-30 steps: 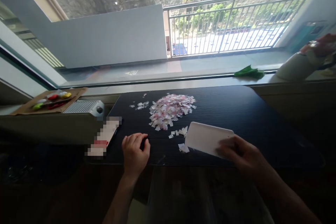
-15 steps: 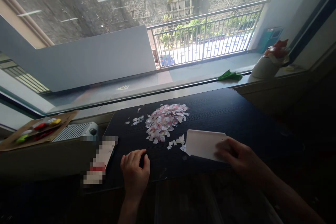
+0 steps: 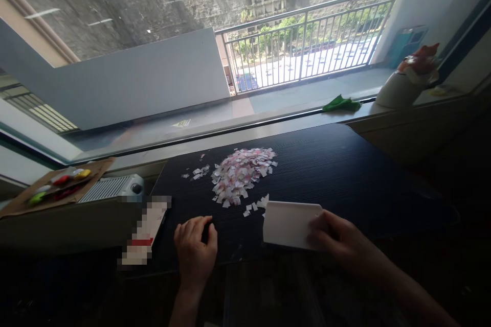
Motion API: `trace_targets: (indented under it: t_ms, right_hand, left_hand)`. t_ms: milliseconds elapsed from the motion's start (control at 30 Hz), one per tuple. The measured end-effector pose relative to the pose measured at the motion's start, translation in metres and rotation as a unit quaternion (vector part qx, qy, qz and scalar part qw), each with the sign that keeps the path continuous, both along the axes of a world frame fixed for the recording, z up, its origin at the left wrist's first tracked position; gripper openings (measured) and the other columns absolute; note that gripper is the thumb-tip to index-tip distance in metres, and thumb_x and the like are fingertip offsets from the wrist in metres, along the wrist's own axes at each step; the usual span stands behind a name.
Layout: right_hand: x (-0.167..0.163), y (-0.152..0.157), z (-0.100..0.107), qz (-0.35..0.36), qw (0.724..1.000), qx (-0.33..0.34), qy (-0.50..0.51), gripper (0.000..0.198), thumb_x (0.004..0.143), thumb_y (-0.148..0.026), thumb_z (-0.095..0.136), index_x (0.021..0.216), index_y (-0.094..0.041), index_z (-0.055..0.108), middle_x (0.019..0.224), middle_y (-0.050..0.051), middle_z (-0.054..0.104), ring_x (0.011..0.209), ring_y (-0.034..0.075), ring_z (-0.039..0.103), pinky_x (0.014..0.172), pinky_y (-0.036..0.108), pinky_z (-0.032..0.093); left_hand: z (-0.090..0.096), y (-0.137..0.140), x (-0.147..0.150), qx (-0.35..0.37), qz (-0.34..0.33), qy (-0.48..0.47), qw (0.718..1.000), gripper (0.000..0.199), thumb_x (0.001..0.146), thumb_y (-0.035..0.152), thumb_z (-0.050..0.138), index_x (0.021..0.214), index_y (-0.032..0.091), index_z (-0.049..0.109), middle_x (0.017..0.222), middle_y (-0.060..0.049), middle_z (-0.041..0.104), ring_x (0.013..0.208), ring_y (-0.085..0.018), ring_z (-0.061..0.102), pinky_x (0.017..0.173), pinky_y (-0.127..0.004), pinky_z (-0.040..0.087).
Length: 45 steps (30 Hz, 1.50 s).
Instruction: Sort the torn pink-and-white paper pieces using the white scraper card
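Two hands: right hand [image 3: 326, 229] gripping white panel [image 3: 287, 225], left hand [image 3: 196, 244] loosely curling, seemingly holding nothing. Paper scraps [image 3: 243, 176] lying heaped on tabletop [image 3: 330, 173] beyond and between hands; abrupt panel sweep possibly scattering them, tilted edge possibly skipping strays [image 3: 249, 207].

The white rectangular card [image 3: 287, 225] was held at near right, its left end just beside some loose scraps [image 3: 254, 206]. Farther left, pink-and-white paper pieces [image 3: 243, 173] lay heaped, strays [image 3: 197, 171] to their left.
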State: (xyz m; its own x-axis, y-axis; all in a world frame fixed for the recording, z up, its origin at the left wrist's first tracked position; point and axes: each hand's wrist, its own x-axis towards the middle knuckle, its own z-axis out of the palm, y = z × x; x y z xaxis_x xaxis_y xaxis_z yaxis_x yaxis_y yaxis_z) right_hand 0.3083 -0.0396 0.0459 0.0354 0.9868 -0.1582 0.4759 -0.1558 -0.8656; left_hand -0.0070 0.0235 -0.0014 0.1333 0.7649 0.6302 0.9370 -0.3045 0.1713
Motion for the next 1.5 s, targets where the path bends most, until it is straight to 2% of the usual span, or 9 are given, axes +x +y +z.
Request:
trace_targets:
  t_ms: [267,567,767,900,1000,1167,1233,1400,1500]
  right_hand:
    - [-0.003,0.0,0.001,-0.007,1.0,-0.017,0.013,0.014,0.079,-0.031,0.052,0.075,-0.019,0.059,0.071,0.001,0.063,0.067,0.018,0.058,0.059,0.027,0.045]
    - [-0.014,0.009,0.009,0.035,0.997,-0.034,0.051,0.013,0.076,-0.028,0.055,0.077,-0.018,0.062,0.073,0.001,0.066,0.068,0.018,0.059,0.06,0.027,0.047]
    - [-0.007,0.004,0.008,0.026,0.997,-0.017,0.071,0.012,0.075,-0.029,0.058,0.075,-0.018,0.064,0.07,0.0,0.066,0.066,0.017,0.059,0.058,0.025,0.047]
    - [0.0,-0.003,0.01,0.043,0.995,-0.034,0.083,0.012,0.075,-0.029,0.059,0.076,-0.019,0.065,0.07,0.0,0.067,0.066,0.018,0.061,0.057,0.024,0.047]
    - [0.005,-0.005,0.013,0.005,0.996,-0.02,0.083,0.015,0.076,-0.034,0.059,0.078,-0.019,0.064,0.073,0.001,0.068,0.069,0.019,0.063,0.06,0.027,0.049]
    - [0.013,-0.006,0.016,-0.143,0.988,0.056,-0.011,0.023,0.076,-0.044,0.059,0.083,-0.022,0.064,0.077,0.002,0.07,0.075,0.023,0.066,0.067,0.031,0.051]
    - [0.013,-0.007,0.016,-0.148,0.985,0.073,-0.047,0.022,0.077,-0.043,0.059,0.083,-0.023,0.064,0.077,0.003,0.071,0.076,0.024,0.067,0.067,0.031,0.05]
    - [0.005,-0.011,0.013,-0.075,0.993,0.074,-0.049,0.019,0.079,-0.041,0.057,0.081,-0.024,0.064,0.076,0.001,0.071,0.071,0.021,0.065,0.067,0.03,0.048]
    - [0.007,-0.011,0.012,-0.107,0.99,0.065,-0.06,0.022,0.079,-0.043,0.056,0.083,-0.024,0.064,0.078,0.002,0.071,0.075,0.022,0.066,0.068,0.03,0.048]
  left_hand:
    - [0.002,0.0,0.001,-0.006,0.003,-0.009,1.0,0.015,0.086,0.023,0.049,0.091,0.02,0.063,0.09,-0.007,0.067,0.088,-0.025,0.06,0.09,-0.046,0.04]
    - [0.003,-0.001,0.002,-0.01,0.005,-0.014,1.0,0.014,0.086,0.022,0.049,0.091,0.021,0.062,0.089,-0.006,0.067,0.088,-0.025,0.061,0.092,-0.047,0.039]
    - [0.004,-0.001,0.004,-0.013,0.009,-0.024,1.0,0.013,0.085,0.023,0.05,0.091,0.022,0.062,0.089,-0.005,0.067,0.088,-0.025,0.061,0.093,-0.046,0.038]
    - [0.004,-0.001,0.004,-0.015,0.01,-0.023,1.0,0.013,0.085,0.022,0.049,0.091,0.022,0.061,0.089,-0.005,0.068,0.089,-0.025,0.061,0.094,-0.047,0.037]
    - [0.003,-0.001,0.003,-0.017,0.008,-0.02,1.0,0.014,0.085,0.022,0.05,0.092,0.021,0.062,0.09,-0.006,0.068,0.089,-0.025,0.061,0.095,-0.047,0.037]
    - [0.004,-0.003,0.004,0.0,0.015,-0.012,1.0,0.014,0.085,0.021,0.05,0.09,0.021,0.063,0.09,-0.007,0.068,0.093,-0.027,0.06,0.098,-0.051,0.033]
    - [0.005,-0.004,0.005,0.021,0.016,-0.012,1.0,0.013,0.084,0.021,0.051,0.088,0.022,0.063,0.089,-0.006,0.068,0.097,-0.028,0.059,0.101,-0.053,0.029]
    - [0.005,-0.005,0.004,0.037,0.01,-0.028,0.999,0.012,0.084,0.021,0.052,0.087,0.023,0.064,0.087,-0.005,0.069,0.099,-0.027,0.059,0.104,-0.052,0.025]
    - [0.004,-0.004,0.004,0.035,0.01,-0.032,0.999,0.012,0.083,0.021,0.052,0.086,0.022,0.064,0.086,-0.004,0.07,0.098,-0.026,0.06,0.103,-0.05,0.027]
